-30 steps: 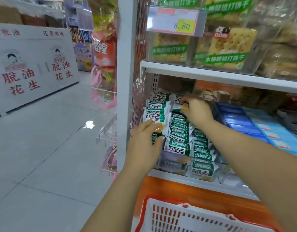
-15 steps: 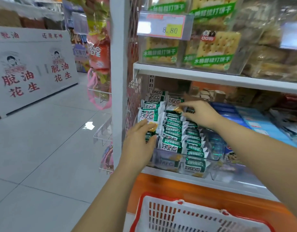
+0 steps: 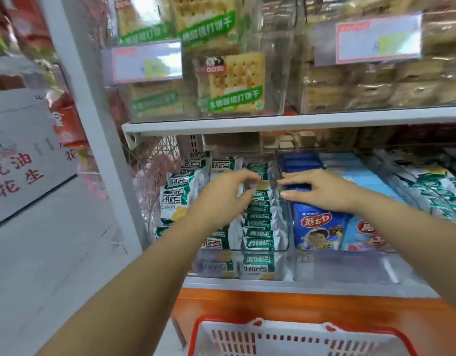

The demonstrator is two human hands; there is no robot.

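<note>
Rows of green-and-silver snack packets (image 3: 259,224) stand packed in a clear bin (image 3: 280,249) on the lower shelf. My left hand (image 3: 221,196) reaches into the right-hand row, its curled fingers and thumb pinching a packet near the top; motion blur hides the exact grip. My right hand (image 3: 322,191) hovers with straight fingers over the blue snack boxes (image 3: 316,227) in the neighbouring bin. It holds nothing.
A red-rimmed white shopping basket (image 3: 298,337) sits below the orange shelf base (image 3: 273,304). Cracker packs (image 3: 234,83) in clear bins fill the upper shelf (image 3: 273,122). A white upright post (image 3: 93,124) bounds the shelf on the left, with open aisle floor (image 3: 41,253) beyond.
My left hand moved right from the left packet column to the right-hand row and curled onto a packet. My right hand left the green packets and shifted right over the blue boxes. The camera moved closer.
</note>
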